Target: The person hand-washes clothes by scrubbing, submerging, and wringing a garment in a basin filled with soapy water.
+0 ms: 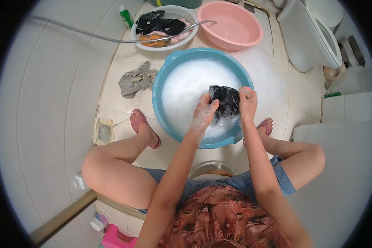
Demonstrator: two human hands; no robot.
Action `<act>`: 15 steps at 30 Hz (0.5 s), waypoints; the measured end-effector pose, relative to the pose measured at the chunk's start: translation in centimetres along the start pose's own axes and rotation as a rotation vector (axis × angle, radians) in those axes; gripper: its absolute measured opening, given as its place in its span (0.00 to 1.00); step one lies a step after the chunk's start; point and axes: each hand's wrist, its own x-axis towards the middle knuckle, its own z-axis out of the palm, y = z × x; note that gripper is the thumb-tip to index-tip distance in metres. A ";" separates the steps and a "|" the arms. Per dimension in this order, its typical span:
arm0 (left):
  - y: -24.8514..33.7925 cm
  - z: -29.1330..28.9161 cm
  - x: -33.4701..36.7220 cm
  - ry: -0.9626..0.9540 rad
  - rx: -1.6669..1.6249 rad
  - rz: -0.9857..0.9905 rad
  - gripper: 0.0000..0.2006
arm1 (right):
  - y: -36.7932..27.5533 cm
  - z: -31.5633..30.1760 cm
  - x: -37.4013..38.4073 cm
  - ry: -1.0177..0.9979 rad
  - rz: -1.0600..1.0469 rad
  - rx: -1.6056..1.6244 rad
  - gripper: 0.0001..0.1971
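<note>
Black cloth [227, 101] was held between the left hand [205, 109] and right hand [248, 104], right of the frame's centre, fingers closed on its edges; slick suds [188, 84] could have loosened that grip.

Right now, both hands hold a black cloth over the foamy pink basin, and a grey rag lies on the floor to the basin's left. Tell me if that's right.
One slip: the foamy basin is blue, not pink, as the head view shows. Both hands, left hand and right hand, hold the black cloth over it, and the grey rag lies on the floor to its left.
</note>
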 end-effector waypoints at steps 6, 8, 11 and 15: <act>-0.2 -0.3 0.3 -0.162 -0.226 -0.117 0.23 | -4.1 -0.1 -5.7 -0.372 0.323 0.351 0.17; 0.0 -0.6 -0.1 -0.167 -0.223 -0.087 0.21 | -4.3 -0.2 -7.7 -0.453 0.312 0.360 0.18; -0.3 -1.7 0.1 -0.092 -0.456 -0.125 0.11 | -5.8 -1.0 -8.0 -0.579 0.319 0.434 0.19; -1.9 -2.0 1.2 -0.120 -0.330 0.046 0.12 | -6.4 -1.2 -5.6 -0.547 0.080 0.189 0.24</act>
